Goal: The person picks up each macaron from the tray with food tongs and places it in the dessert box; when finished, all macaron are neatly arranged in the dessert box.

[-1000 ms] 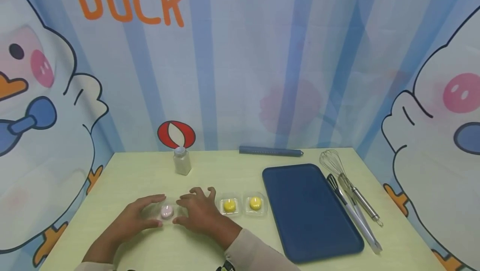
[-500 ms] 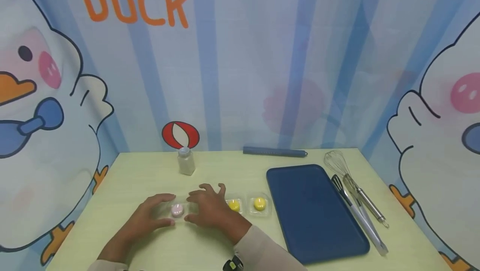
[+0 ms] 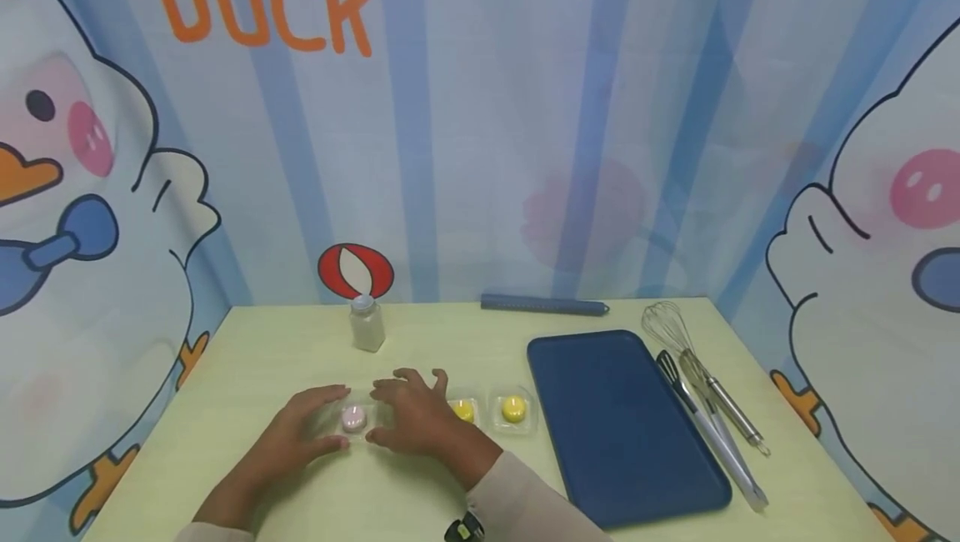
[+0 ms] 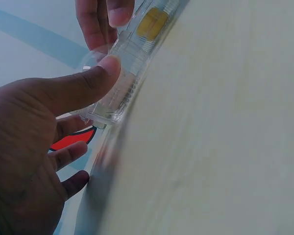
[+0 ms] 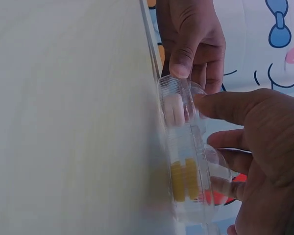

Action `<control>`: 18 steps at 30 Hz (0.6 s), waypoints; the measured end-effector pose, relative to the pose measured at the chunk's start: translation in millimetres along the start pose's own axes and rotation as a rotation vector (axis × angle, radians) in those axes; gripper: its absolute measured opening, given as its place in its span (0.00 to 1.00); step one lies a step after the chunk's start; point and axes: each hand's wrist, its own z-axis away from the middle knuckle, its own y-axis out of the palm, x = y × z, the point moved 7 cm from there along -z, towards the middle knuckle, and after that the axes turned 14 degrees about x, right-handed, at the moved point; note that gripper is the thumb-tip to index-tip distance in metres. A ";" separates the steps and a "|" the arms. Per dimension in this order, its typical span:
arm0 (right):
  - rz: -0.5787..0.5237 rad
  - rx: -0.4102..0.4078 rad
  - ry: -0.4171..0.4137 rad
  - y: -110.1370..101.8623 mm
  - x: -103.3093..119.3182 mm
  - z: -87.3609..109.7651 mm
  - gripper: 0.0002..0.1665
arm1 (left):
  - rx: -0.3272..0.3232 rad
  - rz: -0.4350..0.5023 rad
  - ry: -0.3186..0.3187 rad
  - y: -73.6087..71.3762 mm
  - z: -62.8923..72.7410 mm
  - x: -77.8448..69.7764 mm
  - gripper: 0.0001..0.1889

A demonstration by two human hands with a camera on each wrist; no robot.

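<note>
A pink macaron [image 3: 353, 419] sits in a small clear plastic box [image 4: 130, 51] on the table. My left hand [image 3: 296, 429] holds this box at its left end, thumb on the near edge and fingers on the far side. At the box's right end my right hand [image 3: 416, 419] holds it the same way, its thumb [image 5: 220, 105] against the lid. Just right of it stands a second clear box with a yellow macaron [image 3: 464, 411], partly hidden by my right hand. A third box [image 3: 530, 423] with another yellow macaron [image 3: 513, 409] completes the row.
A dark blue tray [image 3: 626, 425] lies right of the boxes. Beyond it are a whisk [image 3: 667, 327] and tongs [image 3: 712, 434]. A glass jar [image 3: 367, 325] stands at the back left, and a long dark blue box [image 3: 543, 303] lies along the back edge.
Both hands have slid the pink macaron's box to the right, closer to the yellow ones. My right hand now covers more of the middle box.
</note>
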 end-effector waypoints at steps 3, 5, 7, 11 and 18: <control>-0.006 -0.013 -0.006 -3.6 1.1 6.9 0.34 | 0.023 -0.031 -0.020 -1.8 0.8 2.1 0.41; -0.019 -0.028 -0.016 -6.6 1.3 14.4 0.33 | 0.047 -0.026 -0.057 -4.7 2.7 3.0 0.44; -0.026 -0.050 -0.032 -9.6 0.9 25.3 0.31 | 0.067 -0.008 -0.107 -8.3 5.9 2.4 0.46; -0.048 -0.090 -0.080 -16.5 -1.0 53.6 0.28 | 0.048 0.008 -0.207 -20.4 16.8 -3.3 0.46; -0.115 -0.269 -0.071 -30.2 -35.1 103.9 0.24 | 0.027 -0.146 -0.335 -27.3 21.6 -21.7 0.46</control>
